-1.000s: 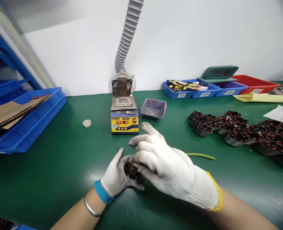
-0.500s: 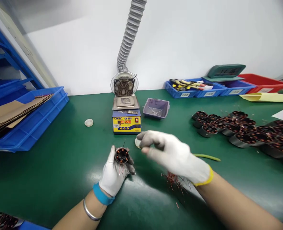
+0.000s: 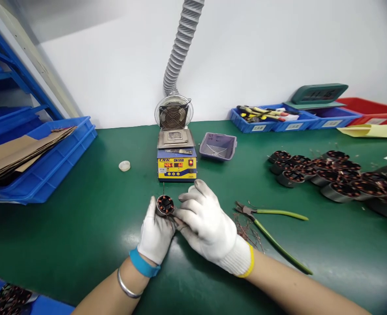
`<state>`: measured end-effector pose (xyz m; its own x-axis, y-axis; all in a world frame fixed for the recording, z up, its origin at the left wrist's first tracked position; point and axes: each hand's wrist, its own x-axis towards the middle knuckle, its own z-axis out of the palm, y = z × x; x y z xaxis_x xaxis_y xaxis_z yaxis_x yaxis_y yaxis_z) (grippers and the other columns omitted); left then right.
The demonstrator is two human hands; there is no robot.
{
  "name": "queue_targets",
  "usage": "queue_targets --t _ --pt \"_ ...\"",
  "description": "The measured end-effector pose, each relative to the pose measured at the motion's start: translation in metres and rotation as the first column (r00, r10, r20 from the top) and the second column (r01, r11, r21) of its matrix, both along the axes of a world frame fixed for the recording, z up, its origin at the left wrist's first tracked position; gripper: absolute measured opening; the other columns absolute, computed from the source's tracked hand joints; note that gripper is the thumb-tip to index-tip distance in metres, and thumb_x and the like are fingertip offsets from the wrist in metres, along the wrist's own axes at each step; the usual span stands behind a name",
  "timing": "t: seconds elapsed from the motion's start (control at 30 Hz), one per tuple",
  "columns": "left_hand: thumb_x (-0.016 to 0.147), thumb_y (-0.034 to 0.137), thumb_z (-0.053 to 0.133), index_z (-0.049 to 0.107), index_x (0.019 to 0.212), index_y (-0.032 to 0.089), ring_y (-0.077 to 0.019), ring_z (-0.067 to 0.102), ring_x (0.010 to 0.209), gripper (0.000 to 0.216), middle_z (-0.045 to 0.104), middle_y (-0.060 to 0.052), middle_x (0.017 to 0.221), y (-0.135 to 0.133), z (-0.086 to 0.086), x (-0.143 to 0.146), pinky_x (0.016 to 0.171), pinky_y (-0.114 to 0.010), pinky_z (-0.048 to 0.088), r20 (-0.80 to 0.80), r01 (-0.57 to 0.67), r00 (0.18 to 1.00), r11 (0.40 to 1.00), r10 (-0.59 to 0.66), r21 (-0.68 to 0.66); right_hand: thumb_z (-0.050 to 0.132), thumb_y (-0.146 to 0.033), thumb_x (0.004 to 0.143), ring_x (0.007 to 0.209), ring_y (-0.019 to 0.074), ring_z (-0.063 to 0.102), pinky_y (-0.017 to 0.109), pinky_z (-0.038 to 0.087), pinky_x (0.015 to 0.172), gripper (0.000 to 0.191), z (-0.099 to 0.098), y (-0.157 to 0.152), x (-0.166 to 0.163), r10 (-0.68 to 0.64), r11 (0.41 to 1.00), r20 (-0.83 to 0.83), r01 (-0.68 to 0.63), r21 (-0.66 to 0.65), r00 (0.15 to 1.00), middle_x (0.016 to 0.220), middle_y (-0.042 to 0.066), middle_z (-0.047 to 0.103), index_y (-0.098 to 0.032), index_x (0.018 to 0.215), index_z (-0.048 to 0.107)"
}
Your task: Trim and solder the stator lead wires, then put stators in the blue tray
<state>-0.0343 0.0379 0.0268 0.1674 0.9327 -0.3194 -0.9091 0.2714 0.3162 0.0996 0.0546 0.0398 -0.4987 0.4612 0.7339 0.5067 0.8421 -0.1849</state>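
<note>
My left hand (image 3: 156, 236), in a white glove, is closed around a motor stator (image 3: 165, 205), a round metal ring with copper windings. Its open face is turned up toward me, and one thin dark wire sticks up from its far side. My right hand (image 3: 206, 223), also gloved, has its thumb and forefinger pinched at the stator's lower right edge, where fine copper wires come out. The fingers partly hide those wires. Right of this hand lie green-handled cutting pliers (image 3: 247, 211), jaws apart, beside a heap of wire clippings (image 3: 245, 229).
A yellow-blue solder pot (image 3: 176, 164) stands ahead under a grey exhaust hose (image 3: 182, 48). Beside it are a purple bin (image 3: 217, 146) and a small white cap (image 3: 124, 166). Several stators (image 3: 339, 191) crowd the right. Blue trays (image 3: 257, 127) line the back; a blue crate (image 3: 55, 162) is left.
My right hand has come left and down from above the bench to the stator and pinched at its edge. The pliers beneath it are now uncovered. My left hand still holds the stator.
</note>
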Motion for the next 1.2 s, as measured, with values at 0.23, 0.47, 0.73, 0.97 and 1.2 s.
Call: queue_targets --t 0.23,0.47,0.73,0.97,1.2 --pt "0.095 0.041 0.034 0.066 0.083 0.014 -0.0159 0.063 0.073 0.043 0.068 -0.007 0.079 0.0 0.002 -0.002 0.077 -0.029 0.051 -0.06 -0.038 0.998 0.999 0.037 -0.015 0.054 -0.025 0.08 0.09 0.0233 0.062 0.043 0.052 0.08 0.014 0.001 0.004 0.008 -0.049 0.835 -0.216 -0.078 -0.545 0.975 0.09 0.007 0.065 -0.017 0.089 0.06" --pt "0.097 0.033 0.032 0.066 0.085 0.014 -0.0111 0.064 0.082 0.041 0.069 -0.004 0.082 -0.001 0.001 -0.003 0.085 -0.02 0.047 0.014 -0.115 0.993 0.989 0.116 -0.09 0.05 -0.01 0.082 0.094 0.0187 0.06 0.047 0.003 0.115 0.022 0.0 -0.013 -0.01 -0.07 0.992 0.07 0.061 0.113 0.995 0.085 -0.003 0.068 -0.029 0.082 0.061" --pt "0.094 0.038 0.038 0.063 0.076 0.016 -0.0138 0.058 0.068 0.038 0.063 -0.003 0.073 -0.001 -0.001 -0.004 0.071 -0.028 0.049 -0.054 -0.122 0.991 0.992 0.121 -0.022 0.059 -0.021 0.076 0.097 0.0231 0.059 0.057 0.03 0.102 0.015 -0.001 0.002 0.007 -0.029 0.997 -0.155 0.018 -0.072 0.987 0.089 0.004 0.065 -0.02 0.091 0.059" --pt "0.092 0.038 0.039 0.063 0.082 0.013 -0.0172 0.059 0.072 0.036 0.064 -0.008 0.08 -0.003 0.001 -0.003 0.065 -0.029 0.048 -0.088 -0.029 0.996 1.0 0.029 0.001 0.057 -0.018 0.08 0.097 0.0205 0.059 0.039 0.048 0.087 0.008 -0.011 0.01 0.002 0.004 0.811 -0.266 -0.159 -0.564 0.964 0.086 0.005 0.066 -0.019 0.081 0.066" --pt "0.073 0.026 0.05 0.063 0.098 0.01 -0.0251 0.061 0.07 0.032 0.065 -0.012 0.086 -0.005 0.004 -0.021 0.053 -0.034 0.046 -0.176 0.239 0.96 0.965 -0.219 0.107 0.051 -0.015 0.082 0.097 0.0234 0.057 0.051 0.04 0.095 0.012 0.011 0.014 0.014 0.027 0.947 -0.154 -0.075 -0.312 0.988 0.082 0.006 0.062 -0.019 0.073 0.056"
